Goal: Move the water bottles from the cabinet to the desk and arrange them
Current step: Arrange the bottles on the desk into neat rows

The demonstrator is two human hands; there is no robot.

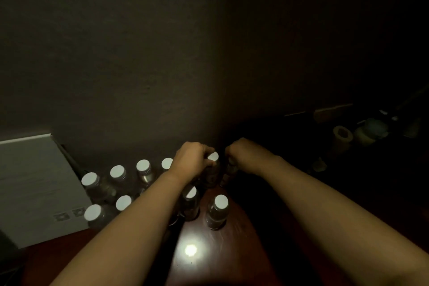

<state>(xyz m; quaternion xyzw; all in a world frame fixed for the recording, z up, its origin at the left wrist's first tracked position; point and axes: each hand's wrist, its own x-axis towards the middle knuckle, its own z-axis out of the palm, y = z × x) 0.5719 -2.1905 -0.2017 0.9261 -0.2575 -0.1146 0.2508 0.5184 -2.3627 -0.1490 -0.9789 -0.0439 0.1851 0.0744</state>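
Note:
Several clear water bottles with white caps stand upright on a dark reddish wooden desk (pixel 232 251). They form two rough rows near the wall, from one bottle (pixel 90 180) at the far left to another bottle (pixel 217 210) at the front right. My left hand (pixel 193 160) is closed around the neck of a white-capped bottle (pixel 212 170) in the back row. My right hand (pixel 243 153) grips a second bottle (pixel 228 173) just to its right; its cap is hidden under my fingers. Both held bottles are upright, close side by side.
A grey-white cardboard box (pixel 34 188) lies on the desk at the left, touching the bottle rows. A dim wall rises right behind the bottles. At the far right, in shadow, sit a roll of tape (pixel 342 136) and some pale containers (pixel 371 130). A lamp glare (pixel 190 250) reflects off the desk.

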